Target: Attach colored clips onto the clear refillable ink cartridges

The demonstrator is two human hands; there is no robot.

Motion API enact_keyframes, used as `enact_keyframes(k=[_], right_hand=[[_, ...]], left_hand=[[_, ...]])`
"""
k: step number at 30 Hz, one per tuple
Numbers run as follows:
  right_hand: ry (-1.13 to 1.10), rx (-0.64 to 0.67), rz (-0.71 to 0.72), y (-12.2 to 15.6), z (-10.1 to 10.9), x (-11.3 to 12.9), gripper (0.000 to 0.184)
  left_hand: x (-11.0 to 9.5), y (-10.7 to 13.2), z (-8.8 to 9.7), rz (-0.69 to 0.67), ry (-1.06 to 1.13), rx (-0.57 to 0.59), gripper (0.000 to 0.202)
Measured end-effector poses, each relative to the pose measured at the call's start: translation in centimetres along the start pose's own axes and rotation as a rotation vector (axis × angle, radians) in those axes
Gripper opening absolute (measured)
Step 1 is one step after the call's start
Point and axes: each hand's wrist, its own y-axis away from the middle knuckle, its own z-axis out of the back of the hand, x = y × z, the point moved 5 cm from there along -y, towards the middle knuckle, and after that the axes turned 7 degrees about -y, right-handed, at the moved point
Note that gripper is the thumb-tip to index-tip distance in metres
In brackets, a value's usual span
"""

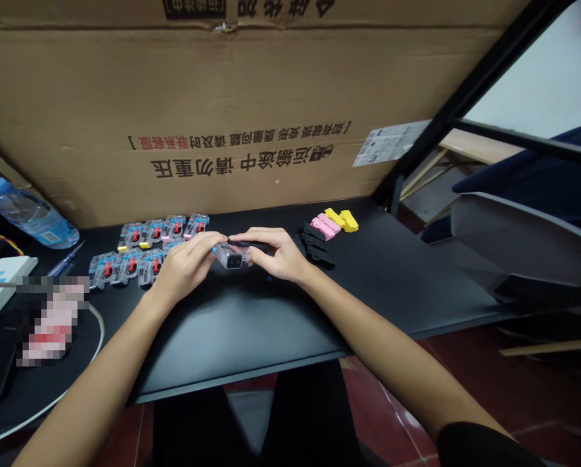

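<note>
1. Far left: water bottle [28, 220] lying on its side and white power strip [1, 282], both on the black desk [251, 324].
2. Two rows of clear cartridges [139, 250] with red and coloured bits, just left of the hands.
3. Left hand [186, 266]: fingers curled, pinching the left end of a clear cartridge [229, 256] held low over the desk, mid-frame.
4. Right hand [275, 253]: fingertips pinched on the same cartridge's right end and on a dark part along its top, possibly a cap; too small to tell.
5. Right of the hands: black clips [317, 250], then pink pieces [325, 225] and yellow pieces [343, 219], side by side.
6. Cardboard box [222, 117] stands behind everything.
</note>
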Motion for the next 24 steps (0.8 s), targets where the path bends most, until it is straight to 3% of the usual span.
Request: enact_keyframes(k=[6, 9, 11, 13, 17, 24], right_hand=[[-0.253, 0.031, -0.271, 0.0, -0.3, -1.6, 0.039], [-0.321, -0.070, -0.272, -0.1, 0.0, -2.0, 0.048], [-0.254, -0.177, -0.205, -0.2, 0.5, -1.8, 0.048], [-0.117, -0.229, -0.112, -0.1, 0.7, -1.2, 0.046], [0.029, -0.178, -0.052, -0.1, -0.1, -0.8, 0.032], [-0.323, -0.142, -0.282, -0.1, -1.5, -2.8, 0.038]], left_hand=[[0.2, -0.3, -1.1, 0.329, 0.241, 0.016, 0.021], [0.9, -0.1, -1.5, 0.509, 0.370, 0.032, 0.027], [1.3, 0.0, -1.4, 0.595, 0.408, 0.019, 0.027], [1.6, 0.1, -1.3, 0.652, 0.431, 0.005, 0.029], [1.6, 0.0, -1.7, 0.721, 0.556, 0.003, 0.040], [1.4, -0.3, -2.4, 0.790, 0.685, 0.023, 0.049]])
